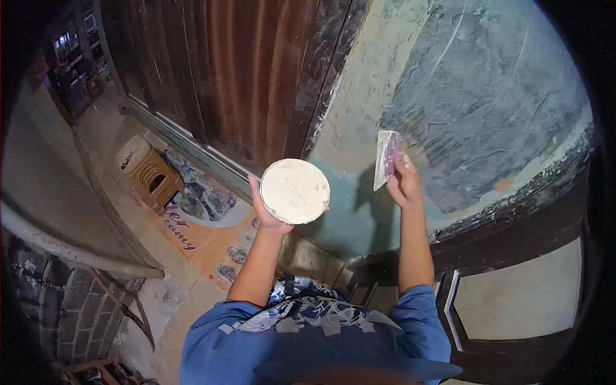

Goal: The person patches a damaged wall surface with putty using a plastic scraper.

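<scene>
My left hand (272,223) is closed round the side of a round tub (295,191), its thumb along the left rim and a fingertip showing at the right. The tub's top is a pale cream, putty-like surface; its depth is hidden. In my right hand (405,183), a putty knife (387,160) is pinched by a purplish grip, its broad blade smeared with white. The blade is close to the wall (359,154); whether it touches cannot be told. Beside it spreads a rough, dark grey patch (475,109) with pale plaster round it.
A dark brown wooden door (237,77) stands ahead to the left. On the floor, a brown plastic stool (154,178) rests by an orange printed sheet (192,240). Dark-framed panelling (523,292) is near my right side. Grey blockwork (70,311) lies at the lower left.
</scene>
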`<state>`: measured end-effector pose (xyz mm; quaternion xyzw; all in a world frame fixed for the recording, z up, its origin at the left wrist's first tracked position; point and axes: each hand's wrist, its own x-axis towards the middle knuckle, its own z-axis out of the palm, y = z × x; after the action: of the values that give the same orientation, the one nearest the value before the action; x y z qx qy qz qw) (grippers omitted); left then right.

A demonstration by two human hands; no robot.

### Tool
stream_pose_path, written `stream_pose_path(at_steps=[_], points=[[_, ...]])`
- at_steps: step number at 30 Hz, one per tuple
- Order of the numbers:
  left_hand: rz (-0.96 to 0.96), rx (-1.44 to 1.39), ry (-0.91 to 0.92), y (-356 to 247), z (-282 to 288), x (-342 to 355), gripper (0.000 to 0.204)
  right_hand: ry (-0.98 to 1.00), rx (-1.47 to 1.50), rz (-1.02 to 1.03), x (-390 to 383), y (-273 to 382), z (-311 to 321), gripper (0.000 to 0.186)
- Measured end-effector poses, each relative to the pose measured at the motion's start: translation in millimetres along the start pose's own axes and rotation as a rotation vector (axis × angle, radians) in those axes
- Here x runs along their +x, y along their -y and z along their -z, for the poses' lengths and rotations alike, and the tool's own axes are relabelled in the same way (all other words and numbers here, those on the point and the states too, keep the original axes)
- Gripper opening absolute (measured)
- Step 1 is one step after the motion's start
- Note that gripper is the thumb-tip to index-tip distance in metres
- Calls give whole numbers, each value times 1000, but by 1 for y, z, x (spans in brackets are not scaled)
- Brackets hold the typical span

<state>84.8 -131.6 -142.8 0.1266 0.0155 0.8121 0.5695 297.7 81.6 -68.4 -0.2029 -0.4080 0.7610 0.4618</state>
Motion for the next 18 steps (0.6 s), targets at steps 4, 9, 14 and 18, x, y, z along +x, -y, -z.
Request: stream_pose_path(at_steps=[4, 9, 14, 18], points=[[-90, 56, -136, -2, 16, 3, 92, -123, -853, 663, 10, 79, 0, 18], [-82, 41, -93, -1, 17, 6, 93, -113, -1592, 901, 20, 82, 3, 16], [-87, 5, -108, 0, 12, 4, 94, -114, -1927, 1028, 26, 49, 2, 19], [-59, 26, -51, -1, 11, 4, 93, -195, -1998, 947, 27, 50, -1, 19]])
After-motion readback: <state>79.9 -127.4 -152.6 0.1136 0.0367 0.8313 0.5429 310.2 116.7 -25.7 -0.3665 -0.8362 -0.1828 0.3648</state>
